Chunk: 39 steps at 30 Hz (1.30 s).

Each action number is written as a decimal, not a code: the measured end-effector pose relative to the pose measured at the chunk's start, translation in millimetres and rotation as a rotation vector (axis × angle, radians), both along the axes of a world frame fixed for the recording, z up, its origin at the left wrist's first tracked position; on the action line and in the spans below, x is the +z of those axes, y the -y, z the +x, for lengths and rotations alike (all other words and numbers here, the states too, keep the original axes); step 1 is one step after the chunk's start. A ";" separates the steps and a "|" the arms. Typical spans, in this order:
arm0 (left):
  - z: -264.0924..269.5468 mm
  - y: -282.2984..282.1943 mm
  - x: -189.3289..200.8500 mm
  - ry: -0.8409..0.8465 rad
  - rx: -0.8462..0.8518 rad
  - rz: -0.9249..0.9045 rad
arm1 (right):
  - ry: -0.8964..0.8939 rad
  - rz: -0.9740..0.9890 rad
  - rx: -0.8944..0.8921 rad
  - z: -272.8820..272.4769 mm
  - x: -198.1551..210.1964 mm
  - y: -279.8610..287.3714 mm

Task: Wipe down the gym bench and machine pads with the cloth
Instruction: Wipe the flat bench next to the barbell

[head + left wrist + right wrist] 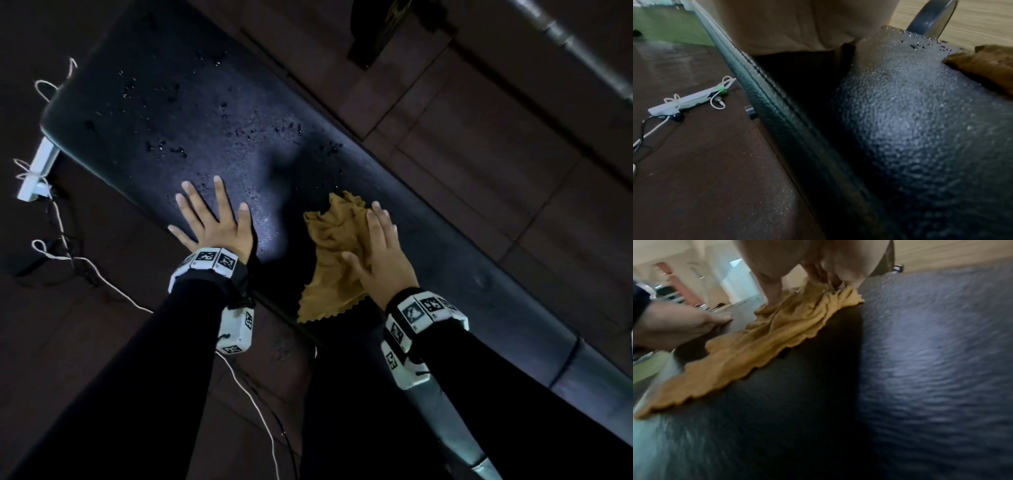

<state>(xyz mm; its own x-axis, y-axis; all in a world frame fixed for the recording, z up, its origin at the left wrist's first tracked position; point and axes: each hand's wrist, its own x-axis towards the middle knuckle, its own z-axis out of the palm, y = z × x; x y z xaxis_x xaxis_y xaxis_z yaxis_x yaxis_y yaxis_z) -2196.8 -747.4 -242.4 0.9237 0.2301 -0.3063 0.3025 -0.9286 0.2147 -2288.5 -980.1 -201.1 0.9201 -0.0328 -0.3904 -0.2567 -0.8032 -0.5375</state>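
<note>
Cloth (334, 253) beside droplets (219, 137), bench (137, 85).

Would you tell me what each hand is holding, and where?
Neither grips anything: the right hand presses flat on the cloth's middle; the left hand rests on the bench.

The floor (479, 113) is dark reddish-brown, laid in large tiles with thin seams between them. A white power strip (684, 102) lies on it, tangled with white cables (113, 287) and a black lead that trail across the tiles. A grey metal tube (579, 51) runs slantwise past. Farther off lies a green patch of flooring (663, 24), pale cream walls (694, 256) with a reddish column (684, 288), and a bright opening (740, 280). Light is dim overhead.
</note>
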 end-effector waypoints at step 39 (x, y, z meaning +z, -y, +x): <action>12.1 -2.7 22.6 -0.247 -0.041 -0.053 | 0.066 -0.261 0.335 141.0 -9.1 6.5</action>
